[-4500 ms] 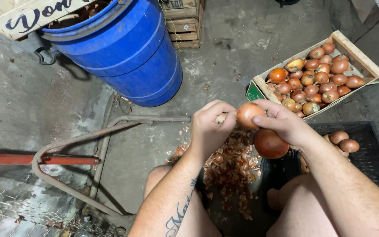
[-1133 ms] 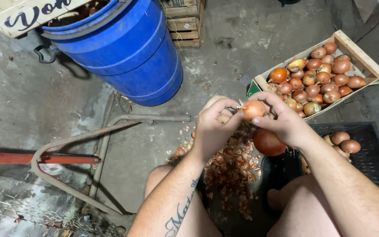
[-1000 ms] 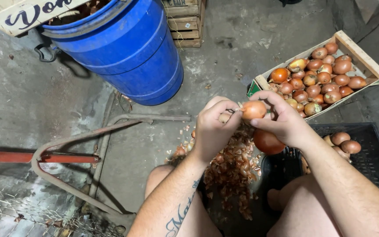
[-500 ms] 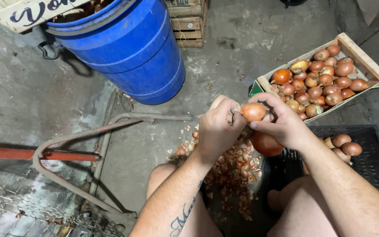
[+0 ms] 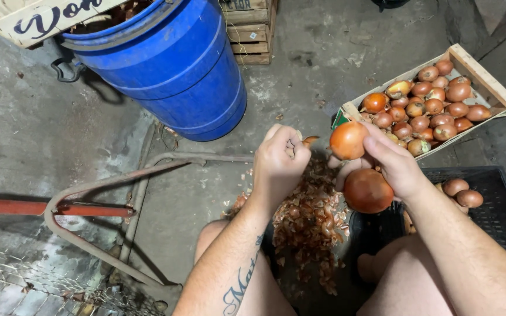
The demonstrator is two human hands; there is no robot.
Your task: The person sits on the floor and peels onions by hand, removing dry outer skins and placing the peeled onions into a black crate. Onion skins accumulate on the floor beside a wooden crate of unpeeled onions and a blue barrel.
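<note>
Landmark: slatted wooden crate of brown-skinned onions (image 5: 502, 93)

Two round orange-brown onions are gripped by the right hand (image 5: 390, 167) just left of the crate: upper onion (image 5: 348, 140) pinched between fingertips and thumb, lower, darker onion (image 5: 368, 190) cupped under the palm. Left hand (image 5: 279, 167), further left of the crate, is closed on a small scrap of dry onion skin (image 5: 310, 140). Pile of loose papery peelings (image 5: 308, 219) is seen on the concrete floor below-left of the crate. Large blue plastic barrel (image 5: 168, 67) stands well left of the crate. Black plastic crate (image 5: 493, 196) with a few onions sits just below it
</note>
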